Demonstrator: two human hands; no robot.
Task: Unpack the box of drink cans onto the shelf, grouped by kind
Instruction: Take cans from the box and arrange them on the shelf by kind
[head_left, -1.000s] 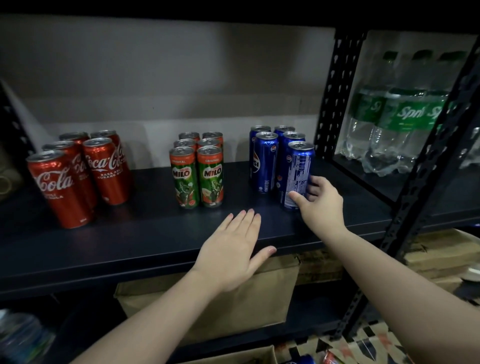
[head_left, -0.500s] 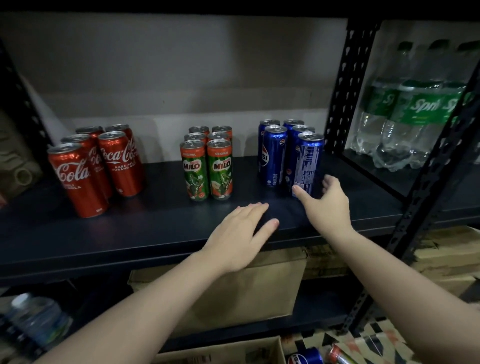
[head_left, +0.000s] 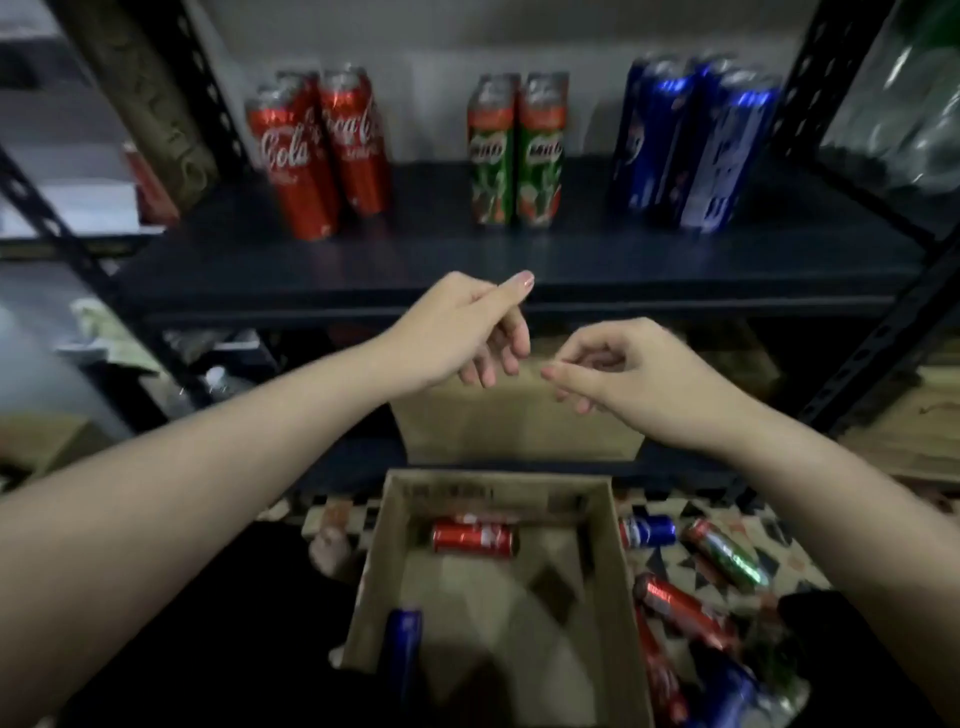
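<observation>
Left hand and right hand, mid-frame: fingers loosely curled, empty. Shelf, upper frame: red, green, blue can groups. Box, bottom centre: one red can.

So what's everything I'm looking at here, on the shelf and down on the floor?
Coca-Cola cans: at least three, red, upright, shelf left.
Milo cans: two in front, maybe more behind, green, shelf middle.
Pepsi cans: about four, blue, shelf right.
Shelf: one, black.
Cardboard box: one, brown, open, on the floor.
Red can: one, lying in the box.
Blue can: one, at the box's left wall.
Loose cans: several, mixed colours, floor right of the box.
Left hand: empty, fingers loosely curled.
Right hand: empty, loosely curled.
</observation>
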